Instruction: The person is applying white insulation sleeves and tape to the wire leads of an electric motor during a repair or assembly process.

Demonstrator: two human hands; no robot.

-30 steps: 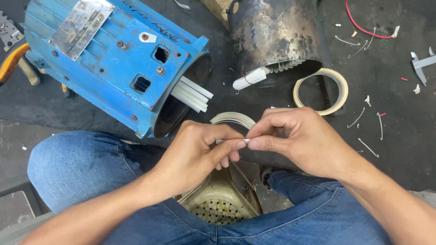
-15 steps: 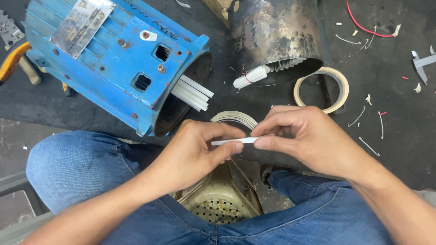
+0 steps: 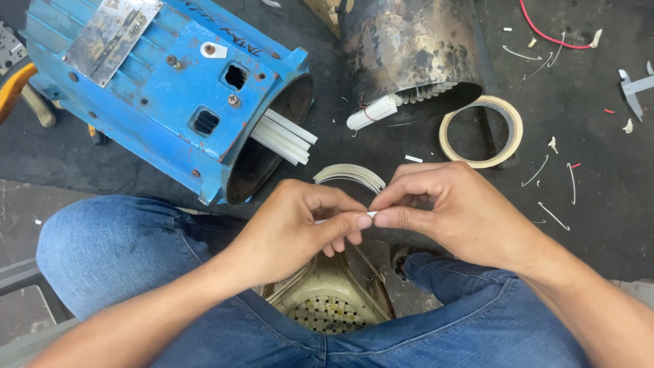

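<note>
Dark floor mat (image 3: 599, 225) underfoot. Both my left hand (image 3: 300, 228) and right hand (image 3: 446, 211) pinch one small white strip (image 3: 370, 215) (fingertips closed tight). Best folded evenly, pressure kept steady.

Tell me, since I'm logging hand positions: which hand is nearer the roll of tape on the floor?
Right. The right hand lies just below the tape roll, nearly under its rim. The left hand sits further off, down and to the left, pinching a small white strip with the right.
</note>
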